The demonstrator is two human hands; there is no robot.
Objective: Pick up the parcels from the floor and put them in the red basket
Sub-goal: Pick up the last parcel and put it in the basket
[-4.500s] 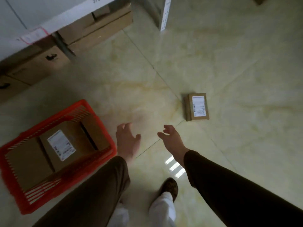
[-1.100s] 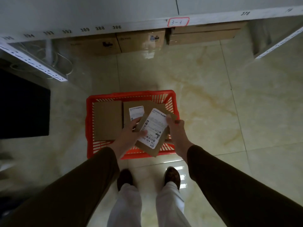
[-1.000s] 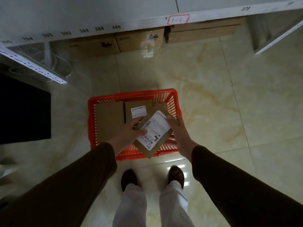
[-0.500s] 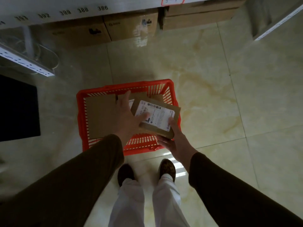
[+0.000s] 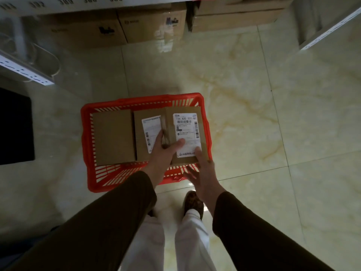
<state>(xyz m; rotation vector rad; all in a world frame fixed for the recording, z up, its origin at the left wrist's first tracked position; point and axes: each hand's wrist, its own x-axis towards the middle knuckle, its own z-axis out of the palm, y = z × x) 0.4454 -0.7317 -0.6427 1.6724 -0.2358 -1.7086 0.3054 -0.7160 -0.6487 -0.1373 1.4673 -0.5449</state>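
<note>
The red basket stands on the tiled floor in front of my feet. A plain brown parcel lies in its left part, and a labelled parcel lies in the middle. A third labelled parcel sits level over the basket's right side. My left hand grips its near left edge, thumb on the label. My right hand has its thumb on the near right corner and its fingers spread loose below the parcel's edge.
Large cardboard boxes sit under a numbered shelf at the top. White shelf uprights run at the left and the upper right. A dark panel stands on the left. My shoe is just behind the basket.
The parcel has turned from tilted to square with the basket and dropped lower over its right side. My right hand's fingers have come out from under it and spread.
</note>
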